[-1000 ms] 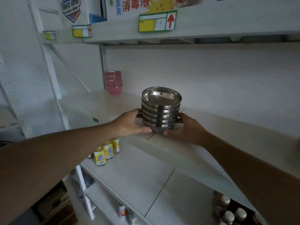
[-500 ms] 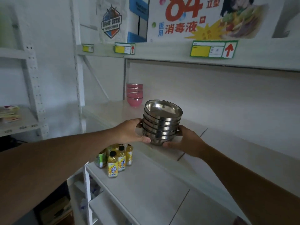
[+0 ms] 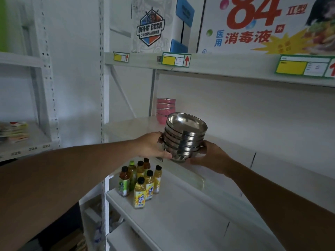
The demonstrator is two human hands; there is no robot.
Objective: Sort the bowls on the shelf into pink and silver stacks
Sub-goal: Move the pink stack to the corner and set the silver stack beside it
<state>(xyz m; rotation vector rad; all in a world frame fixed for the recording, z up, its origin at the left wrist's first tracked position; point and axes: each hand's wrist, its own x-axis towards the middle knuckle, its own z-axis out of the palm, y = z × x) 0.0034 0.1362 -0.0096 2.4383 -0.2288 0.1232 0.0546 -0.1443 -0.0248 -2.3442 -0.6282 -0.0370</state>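
Observation:
A stack of several silver bowls (image 3: pixel 184 140) leans slightly right, held just above the front of the white middle shelf (image 3: pixel 126 127). My left hand (image 3: pixel 153 144) grips the stack's left side and my right hand (image 3: pixel 211 154) cups its lower right side. A stack of pink bowls (image 3: pixel 165 109) stands at the back left corner of the same shelf, behind the silver stack and partly hidden by it.
Several drink bottles (image 3: pixel 140 180) stand on the lower shelf (image 3: pixel 181 214) under my hands. The upper shelf (image 3: pixel 217 64) carries price tags and printed cartons (image 3: pixel 253 24). A second shelving unit (image 3: pixel 23 138) with packets stands at the left.
The silver stack and both hands have shifted left along the shelf toward the pink bowls, and the stack now tilts a little. My view has swung up and left.

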